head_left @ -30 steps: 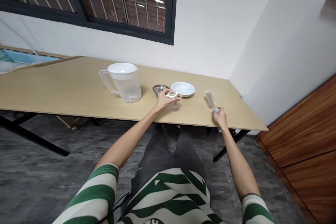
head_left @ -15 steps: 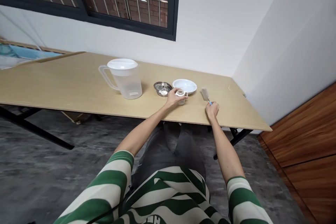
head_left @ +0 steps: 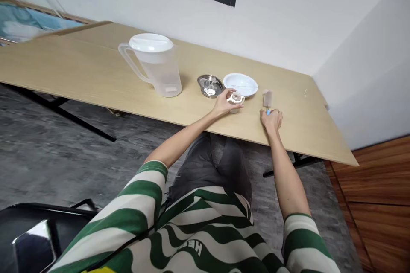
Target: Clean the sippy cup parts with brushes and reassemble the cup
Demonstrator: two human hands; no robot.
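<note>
My left hand (head_left: pixel 221 105) is wrapped around a small clear bottle with a white handled collar (head_left: pixel 236 98), its mouth uncovered and facing up. My right hand (head_left: pixel 272 120) grips the blue handle of a brush (head_left: pixel 267 99), whose pale head points away from me over the table. Just beyond the bottle sits a white bowl (head_left: pixel 241 84). To its left, a round metal dish (head_left: pixel 205 81) holds a white ring-like part and clear pieces, too small to make out fully.
A large translucent pitcher (head_left: pixel 160 70) with a white lid stands left of the dish on the wooden table (head_left: pixel 96 76). The wall and window lie behind. A black chair (head_left: pixel 35 230) is at lower left.
The view has tilted down and shifted, so the table looks nearer and a chair has come into sight. Both hands keep their holds; the brush now points more directly away from me.
</note>
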